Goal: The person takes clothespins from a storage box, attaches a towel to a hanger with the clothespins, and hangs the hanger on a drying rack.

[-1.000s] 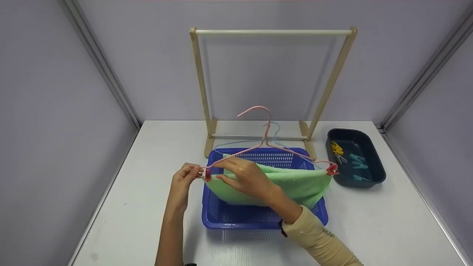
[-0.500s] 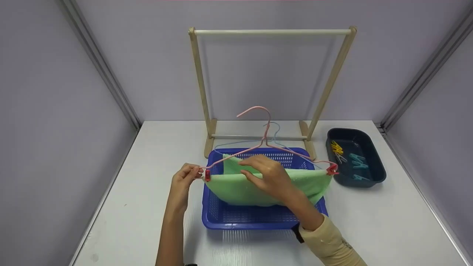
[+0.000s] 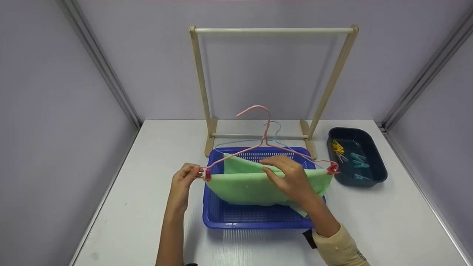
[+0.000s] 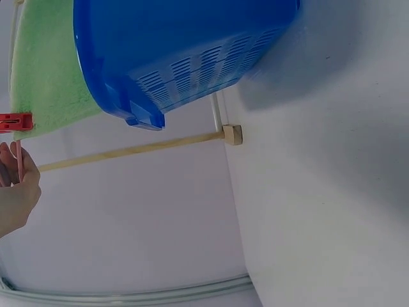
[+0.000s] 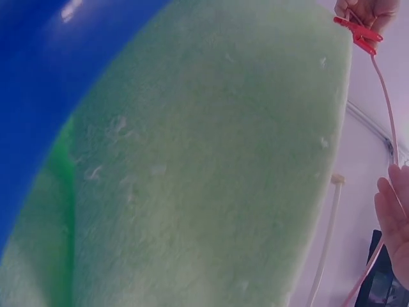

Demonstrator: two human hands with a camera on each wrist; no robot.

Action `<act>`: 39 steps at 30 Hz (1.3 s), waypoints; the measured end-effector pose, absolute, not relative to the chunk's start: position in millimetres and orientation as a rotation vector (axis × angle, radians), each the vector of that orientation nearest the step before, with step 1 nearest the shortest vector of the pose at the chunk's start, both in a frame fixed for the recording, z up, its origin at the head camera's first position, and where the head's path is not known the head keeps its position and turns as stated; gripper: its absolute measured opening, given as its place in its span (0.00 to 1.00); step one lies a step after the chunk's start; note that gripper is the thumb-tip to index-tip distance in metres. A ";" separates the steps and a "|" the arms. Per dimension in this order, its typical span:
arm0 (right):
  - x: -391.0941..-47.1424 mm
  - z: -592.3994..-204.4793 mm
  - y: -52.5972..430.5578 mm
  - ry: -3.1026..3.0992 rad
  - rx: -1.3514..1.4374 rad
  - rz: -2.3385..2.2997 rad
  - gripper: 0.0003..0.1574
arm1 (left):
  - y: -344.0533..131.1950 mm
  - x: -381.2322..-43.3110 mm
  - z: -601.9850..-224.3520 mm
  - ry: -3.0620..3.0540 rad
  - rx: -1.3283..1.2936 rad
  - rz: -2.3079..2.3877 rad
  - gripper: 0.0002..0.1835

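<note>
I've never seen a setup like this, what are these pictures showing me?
No machine here, just a person's left hand and right hand. The wide pictures are from a head camera; the others, from one on each wrist. On the table are a wooden rack, a blue basket and a dark tray with clips. The left hand pinches a pink hanger at one end; red pegs fasten a green towel to it. The right hand, thumb and fingers apart, is by the towel's top edge.

- The pink hanger point(image 3: 265, 140) is held hook-up over the blue basket point(image 3: 229, 225).
- A pale green towel point(image 3: 244, 188) sags beneath it.
- One red clip point(image 3: 208, 175) bites each end; here's the other red clip point(image 3: 333, 169).
</note>
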State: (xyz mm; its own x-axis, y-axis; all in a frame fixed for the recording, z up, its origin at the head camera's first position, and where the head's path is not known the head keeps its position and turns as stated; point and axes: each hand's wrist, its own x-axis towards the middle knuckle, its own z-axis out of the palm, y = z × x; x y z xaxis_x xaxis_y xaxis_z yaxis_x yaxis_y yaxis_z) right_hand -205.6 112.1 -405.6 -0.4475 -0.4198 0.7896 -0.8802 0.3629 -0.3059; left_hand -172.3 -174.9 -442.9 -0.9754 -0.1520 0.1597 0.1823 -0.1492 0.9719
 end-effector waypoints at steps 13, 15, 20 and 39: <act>-195.4 -402.9 158.0 -2.029 0.859 1.091 0.18 | -174.2 -173.4 -443.2 -1.897 -0.047 -2.229 0.09; -195.8 -402.5 164.0 -2.015 0.840 1.088 0.18 | -174.1 -173.3 -443.1 -1.893 -0.046 -2.234 0.09; -196.2 -405.4 179.8 -2.002 0.721 1.081 0.17 | -174.1 -172.7 -443.1 -1.888 -0.038 -2.239 0.09; -202.4 -415.9 231.9 -2.198 0.043 1.402 0.11 | -175.6 -171.9 -445.9 -1.859 -0.053 -2.244 0.10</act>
State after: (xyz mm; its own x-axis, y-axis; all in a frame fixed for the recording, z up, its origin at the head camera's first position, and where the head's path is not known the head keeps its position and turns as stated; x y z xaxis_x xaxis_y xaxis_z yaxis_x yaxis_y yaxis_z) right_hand -202.4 231.9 -415.9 -0.8599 0.2480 0.4462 -0.3000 0.4616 -0.8348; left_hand -171.9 -175.6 -445.9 -0.9736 -0.1507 0.1714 0.1964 -0.1709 0.9655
